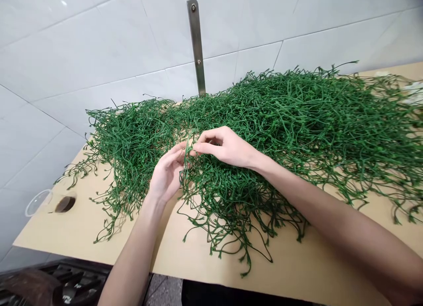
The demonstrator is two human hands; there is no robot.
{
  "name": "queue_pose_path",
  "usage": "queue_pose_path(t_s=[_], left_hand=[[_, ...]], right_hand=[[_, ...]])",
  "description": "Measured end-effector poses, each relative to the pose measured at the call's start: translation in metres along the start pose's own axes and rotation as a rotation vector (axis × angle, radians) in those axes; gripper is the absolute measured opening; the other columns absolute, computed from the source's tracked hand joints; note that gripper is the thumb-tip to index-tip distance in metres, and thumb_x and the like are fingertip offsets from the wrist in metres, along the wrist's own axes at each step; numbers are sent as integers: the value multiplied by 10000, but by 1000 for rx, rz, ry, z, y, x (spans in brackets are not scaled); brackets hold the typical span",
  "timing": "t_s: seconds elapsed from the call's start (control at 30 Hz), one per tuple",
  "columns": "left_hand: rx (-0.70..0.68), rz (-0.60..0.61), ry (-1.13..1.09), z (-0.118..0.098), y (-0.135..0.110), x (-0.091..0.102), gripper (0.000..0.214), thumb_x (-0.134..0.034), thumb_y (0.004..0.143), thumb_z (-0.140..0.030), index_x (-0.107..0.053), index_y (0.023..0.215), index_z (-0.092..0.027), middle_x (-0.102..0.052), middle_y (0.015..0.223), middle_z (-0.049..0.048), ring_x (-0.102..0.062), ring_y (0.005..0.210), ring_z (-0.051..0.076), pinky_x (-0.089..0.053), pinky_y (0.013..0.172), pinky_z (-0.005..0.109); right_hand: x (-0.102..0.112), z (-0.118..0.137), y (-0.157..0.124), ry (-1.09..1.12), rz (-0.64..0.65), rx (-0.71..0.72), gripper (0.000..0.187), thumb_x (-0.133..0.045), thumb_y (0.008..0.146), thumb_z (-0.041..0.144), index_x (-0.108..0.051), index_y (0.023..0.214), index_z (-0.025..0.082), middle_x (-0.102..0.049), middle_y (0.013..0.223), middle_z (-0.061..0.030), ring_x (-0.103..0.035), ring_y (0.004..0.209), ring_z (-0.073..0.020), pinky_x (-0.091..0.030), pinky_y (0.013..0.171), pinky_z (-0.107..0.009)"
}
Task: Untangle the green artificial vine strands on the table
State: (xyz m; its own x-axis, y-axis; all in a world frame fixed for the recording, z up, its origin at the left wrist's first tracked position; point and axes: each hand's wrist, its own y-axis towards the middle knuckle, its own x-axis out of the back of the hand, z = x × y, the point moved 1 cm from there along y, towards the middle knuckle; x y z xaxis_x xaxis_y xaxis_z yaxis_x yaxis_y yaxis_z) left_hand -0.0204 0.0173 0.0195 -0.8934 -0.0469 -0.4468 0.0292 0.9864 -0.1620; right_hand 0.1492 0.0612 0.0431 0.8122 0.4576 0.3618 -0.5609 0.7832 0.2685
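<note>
My left hand (168,171) and my right hand (226,147) meet near the middle of the view, over the table. Between their fingertips is a thin green artificial plant stem (187,148), standing roughly upright. The right thumb and forefinger pinch it, while the left fingers close round it from the other side. Around both hands spreads a large tangled heap of similar green artificial stems (297,108), with small forked tips. One looser clump (231,200) lies in front of the right hand, and another (127,141) lies beyond the left hand.
A clear plastic cup (38,203) with something dark in its bottom is at the table's left end. Behind the heap, a metal strip (196,42) is bolted to the tiled wall (99,42). White items (414,92) lie at far right. The pale tabletop (185,257) has its front edge below my arms.
</note>
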Motion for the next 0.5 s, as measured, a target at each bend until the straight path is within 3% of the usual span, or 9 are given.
queue_pose_path(t_s=[0.13,0.23,0.37,0.5], left_hand=[[-44,-25,94,1,1,2,247,-710,670,-154,-726,915,-180,-718,796,14,-616,689,102,-468,620,197],[-126,-35,201,2,1,4,271,-759,634,-168,-727,902,-195,-711,782,-4,-609,696,96,-465,638,193],[-228,20,278,7,2,6,351,-822,583,-160,-708,913,-196,-715,844,4,-631,801,117,-489,783,227],[-267,20,325,11,2,8,351,-827,605,-173,-698,930,-201,-698,827,-11,-622,769,105,-492,789,234]], right_hand=[[-4,6,-3,-68,-30,2,302,-599,828,352,-662,631,131,-610,606,4,-465,573,-82,-334,577,-245],[-9,5,-4,-66,-39,15,247,-610,813,317,-683,669,131,-635,628,1,-490,575,-81,-354,583,-237],[-10,5,-4,-53,-56,-8,162,-606,780,238,-705,721,124,-673,679,-16,-530,600,-88,-380,592,-230],[-10,9,-5,-65,-21,-69,205,-618,775,282,-685,663,123,-623,594,1,-476,534,-73,-353,548,-232]])
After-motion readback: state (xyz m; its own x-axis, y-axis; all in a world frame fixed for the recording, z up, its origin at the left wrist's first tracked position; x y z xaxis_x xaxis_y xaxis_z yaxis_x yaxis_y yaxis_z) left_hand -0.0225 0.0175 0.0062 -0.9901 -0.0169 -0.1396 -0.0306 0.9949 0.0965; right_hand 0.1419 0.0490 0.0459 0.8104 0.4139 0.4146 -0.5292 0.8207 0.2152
